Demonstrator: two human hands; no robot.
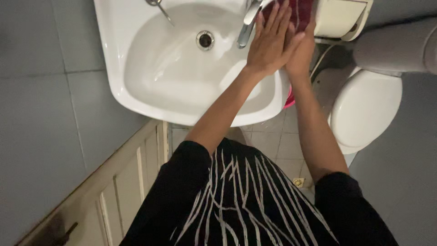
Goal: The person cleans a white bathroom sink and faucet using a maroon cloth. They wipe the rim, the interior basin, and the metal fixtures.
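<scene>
Both my arms reach forward past the right rim of a white washbasin [114, 68]. My left hand [271, 41] lies flat with its fingers stretched out and together, pressed against a dark red cloth [302, 11] at the top edge of the view. My right hand [301, 52] sits just right of it and partly under it, also against the cloth. Its fingers are mostly hidden by my left hand and the cloth. A chrome tap [248, 25] sticks out over the basin right beside my left hand.
The basin has a metal drain [205, 40]. A white toilet with its lid shut [364, 107] stands to the right, a cream box [339, 16] above it. A pink object [290, 98] shows under the basin rim. A cream wooden door [123, 182] is lower left.
</scene>
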